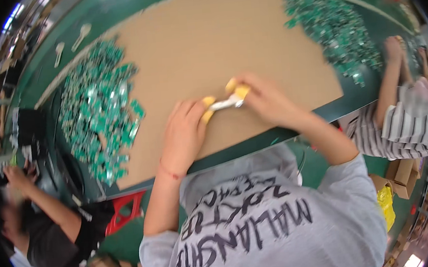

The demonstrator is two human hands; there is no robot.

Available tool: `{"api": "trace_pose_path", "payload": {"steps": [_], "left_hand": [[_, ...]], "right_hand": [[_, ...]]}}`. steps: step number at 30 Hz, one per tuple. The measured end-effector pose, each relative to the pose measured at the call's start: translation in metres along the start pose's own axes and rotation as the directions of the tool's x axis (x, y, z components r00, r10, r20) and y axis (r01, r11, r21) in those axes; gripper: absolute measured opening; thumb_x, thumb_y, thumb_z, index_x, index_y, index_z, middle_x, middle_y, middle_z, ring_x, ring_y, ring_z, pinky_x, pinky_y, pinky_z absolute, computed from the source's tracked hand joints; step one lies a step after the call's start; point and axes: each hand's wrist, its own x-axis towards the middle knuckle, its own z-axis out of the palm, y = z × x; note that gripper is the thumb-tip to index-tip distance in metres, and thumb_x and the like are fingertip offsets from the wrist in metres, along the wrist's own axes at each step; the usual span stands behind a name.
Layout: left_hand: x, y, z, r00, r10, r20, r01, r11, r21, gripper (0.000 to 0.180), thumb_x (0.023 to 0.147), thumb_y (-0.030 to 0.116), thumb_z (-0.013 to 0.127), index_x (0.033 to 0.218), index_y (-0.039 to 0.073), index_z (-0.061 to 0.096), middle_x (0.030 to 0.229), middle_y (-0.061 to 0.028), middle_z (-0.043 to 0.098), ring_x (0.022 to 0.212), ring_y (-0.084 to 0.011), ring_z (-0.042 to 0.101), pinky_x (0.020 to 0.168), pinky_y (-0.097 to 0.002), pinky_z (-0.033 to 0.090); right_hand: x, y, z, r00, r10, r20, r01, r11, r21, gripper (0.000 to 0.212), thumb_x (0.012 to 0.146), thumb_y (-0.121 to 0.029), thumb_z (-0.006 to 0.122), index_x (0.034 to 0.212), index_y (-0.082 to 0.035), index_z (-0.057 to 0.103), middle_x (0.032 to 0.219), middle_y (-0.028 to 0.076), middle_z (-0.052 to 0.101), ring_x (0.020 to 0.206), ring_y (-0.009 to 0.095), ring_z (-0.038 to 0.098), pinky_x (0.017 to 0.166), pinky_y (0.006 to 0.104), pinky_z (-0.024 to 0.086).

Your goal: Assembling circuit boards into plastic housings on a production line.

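Centrally, over a broad brown sheet on the desk, a small white piece is held between two bare hands, just above the sheet's near part. It is slim and elongated, lying almost level, with its right end slightly higher; that end looks wider and carries a bright, silvery glint, while the left end is narrower. Its surface is pale and smooth-looking, though finer detail is too small to tell. The left hand has its fingers clamped on the left end, and the right hand has its fingers closed on the right end; yellow finger covers cap the fingertips. Green boards lie heaped left of the sheet.
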Motion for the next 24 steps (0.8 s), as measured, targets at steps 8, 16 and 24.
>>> {"api": "trace_pose_path", "payload": {"steps": [8, 16, 24], "left_hand": [[-0.009, -0.011, 0.005, 0.996, 0.090, -0.017, -0.087, 0.984, 0.153, 0.018, 0.068, 0.001, 0.058, 0.085, 0.005, 0.053, 0.082, -0.0071, 0.052, 0.081, -0.0249, 0.050, 0.069, -0.0348, 0.042], [-0.021, -0.013, 0.008, 0.999, -0.012, -0.047, 0.012, 1.000, 0.003, 0.023, 0.068, 0.001, 0.059, 0.089, 0.003, 0.048, 0.083, -0.0089, 0.050, 0.080, -0.0274, 0.050, 0.067, -0.0364, 0.041], [-0.021, -0.057, -0.050, 0.908, -0.290, -0.301, 0.400, 0.811, 0.427, 0.028, 0.075, 0.011, 0.060, 0.099, 0.000, 0.051, 0.087, -0.0131, 0.052, 0.081, -0.0305, 0.051, 0.069, -0.0407, 0.043]], "right_hand": [[0.012, 0.001, 0.015, 0.877, -0.450, 0.170, 0.480, 0.791, -0.379, 0.026, 0.073, -0.008, 0.061, 0.097, -0.004, 0.054, 0.090, 0.010, 0.058, 0.093, 0.025, 0.052, 0.077, 0.0355, 0.042], [0.002, -0.008, 0.041, 0.929, -0.362, 0.071, 0.356, 0.828, -0.433, 0.029, 0.071, 0.002, 0.055, 0.099, 0.000, 0.050, 0.096, 0.015, 0.055, 0.096, 0.032, 0.050, 0.083, 0.0397, 0.039], [0.002, 0.001, 0.041, 0.860, -0.472, 0.194, 0.500, 0.706, -0.502, 0.019, 0.072, 0.003, 0.052, 0.091, 0.000, 0.051, 0.095, 0.016, 0.049, 0.097, 0.031, 0.046, 0.089, 0.0467, 0.037]]}}
